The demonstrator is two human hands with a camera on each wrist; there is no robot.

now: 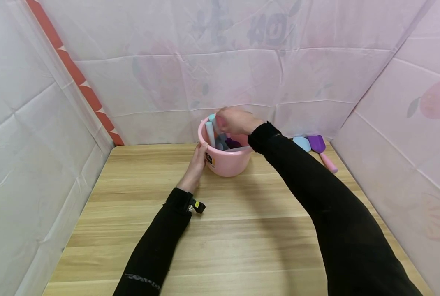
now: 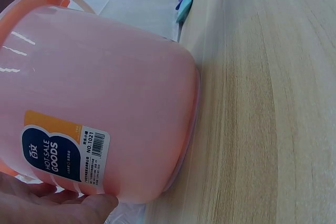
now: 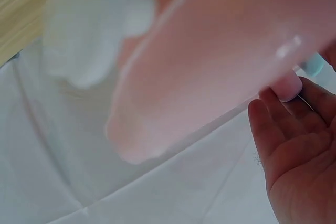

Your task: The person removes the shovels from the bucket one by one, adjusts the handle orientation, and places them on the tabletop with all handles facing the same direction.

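Here, nearest to me, two black sleeves reach out over a wooden table (image 1: 242, 230) toward a pink bucket (image 1: 227, 162) standing far off at about 12 o'clock, close to the back wall.

My left hand (image 1: 198, 162) rests against the bucket's side at its 9 o'clock, fingers fairly straight along the wall and the thumb up by the rim; the left wrist view shows fingers (image 2: 58, 205) just under a printed label (image 2: 65, 153). It steadies rather than clasps.

My right hand (image 1: 235, 120) hovers over the bucket's mouth at its 12 o'clock, fingertips pinching the top of a pale handle (image 1: 213, 120). The right wrist view is blurred, so I cannot tell how firm that pinch is. Several toy tools stand inside, among them a pale blue handle (image 1: 209, 133).

I judge the bucket light, thin plastic, smooth and a little slippery, likely to slide or tip if pulled from above, so the side wall or rim is the place to hold it. The tools look stiff and light, best taken by their handles.

Farther right, at 2 o'clock, a purple shovel (image 1: 320, 149) and a pale blue scoop (image 1: 301, 143) lie on the table.
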